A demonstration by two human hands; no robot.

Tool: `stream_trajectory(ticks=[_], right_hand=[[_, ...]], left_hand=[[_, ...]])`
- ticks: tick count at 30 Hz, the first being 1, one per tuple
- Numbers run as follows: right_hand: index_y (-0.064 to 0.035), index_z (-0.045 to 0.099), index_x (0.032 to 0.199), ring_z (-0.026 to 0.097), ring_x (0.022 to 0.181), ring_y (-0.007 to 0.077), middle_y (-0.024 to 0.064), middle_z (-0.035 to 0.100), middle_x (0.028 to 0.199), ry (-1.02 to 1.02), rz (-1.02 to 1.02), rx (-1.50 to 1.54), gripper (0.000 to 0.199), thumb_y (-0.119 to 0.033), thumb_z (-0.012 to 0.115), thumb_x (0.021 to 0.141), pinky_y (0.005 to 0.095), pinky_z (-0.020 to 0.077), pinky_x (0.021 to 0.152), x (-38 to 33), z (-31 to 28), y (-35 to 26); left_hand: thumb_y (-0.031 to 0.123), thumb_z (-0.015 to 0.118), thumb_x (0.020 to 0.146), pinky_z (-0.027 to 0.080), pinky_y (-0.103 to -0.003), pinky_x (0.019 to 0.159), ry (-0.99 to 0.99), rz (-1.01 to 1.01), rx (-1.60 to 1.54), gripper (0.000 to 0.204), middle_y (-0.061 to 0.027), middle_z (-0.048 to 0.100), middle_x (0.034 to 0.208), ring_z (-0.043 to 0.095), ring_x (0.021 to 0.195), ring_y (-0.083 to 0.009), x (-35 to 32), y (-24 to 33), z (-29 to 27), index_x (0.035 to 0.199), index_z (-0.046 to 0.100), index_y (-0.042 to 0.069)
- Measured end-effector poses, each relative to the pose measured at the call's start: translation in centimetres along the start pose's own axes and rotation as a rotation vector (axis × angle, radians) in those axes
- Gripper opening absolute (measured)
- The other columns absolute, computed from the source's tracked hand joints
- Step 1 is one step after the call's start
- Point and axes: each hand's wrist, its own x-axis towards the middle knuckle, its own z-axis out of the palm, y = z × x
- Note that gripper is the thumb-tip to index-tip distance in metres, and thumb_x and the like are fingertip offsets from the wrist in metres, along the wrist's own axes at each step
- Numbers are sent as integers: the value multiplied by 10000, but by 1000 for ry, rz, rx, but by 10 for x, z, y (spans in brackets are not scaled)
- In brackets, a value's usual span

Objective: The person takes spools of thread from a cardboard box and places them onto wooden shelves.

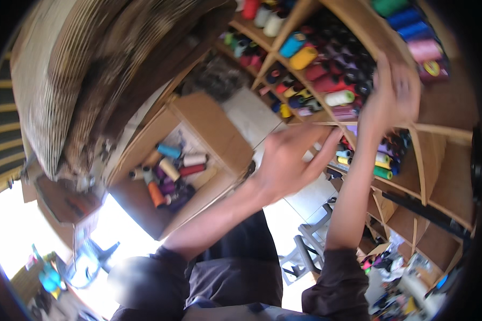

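Note:
My left hand [292, 160] reaches out over the floor between an open cardboard box and the thread shelves. Its fingers and thumb are stretched toward the shelves with a gap between them, and I make out nothing in it. Farther right, my right hand [396, 93] is raised in front of the wooden shelf unit [444, 131], close to an upright board. Motion smears its fingers, so its grip is unclear. Behind and beside it lie cones of thread, among them a white cone [339, 97], a yellow cone [303, 57] and a pink cone [425, 50].
The cardboard box [214, 134] at my left holds several thread spools, including an orange spool [155, 193]. Stacked brown and striped material [107, 69] rises behind it. A grey metal frame [310, 241] stands low near the shelves. Loose items [393, 289] lie in a heap at lower right.

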Motion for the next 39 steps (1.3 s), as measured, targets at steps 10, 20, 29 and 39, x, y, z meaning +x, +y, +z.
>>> stream_trajectory(ticks=[10,20,29,39], right_hand=[[-3,582,871,579,662,213,63,571,740,-1430,387,108,73,13,634,822,310,490,646,-315,60,-114],[16,682,960,671,919,384,235,687,911,-1961,255,-386,449,-403,712,800,454,517,816,-449,185,-28],[72,589,1163,634,1056,394,277,659,1054,-1643,291,-455,672,-482,696,797,466,501,881,-547,190,-21],[-34,560,1243,562,1161,383,216,621,1186,-1756,459,-595,487,-322,640,859,474,462,958,-506,189,-18]], left_hand=[[200,641,908,370,-358,470,53,-835,622,307,-165,514,553,492,457,-225,-220,-47,-226,700,610,-24],[59,588,861,516,-416,767,-84,-1134,683,220,-228,646,1035,634,933,-399,-293,-75,-337,1065,604,-22],[69,602,791,462,-519,666,205,-1215,448,243,-262,614,881,600,798,-465,-281,-125,-349,990,572,-67],[165,575,845,383,-497,997,497,-607,847,475,-306,526,1205,502,1144,-454,-278,-174,-333,1246,484,-72]])
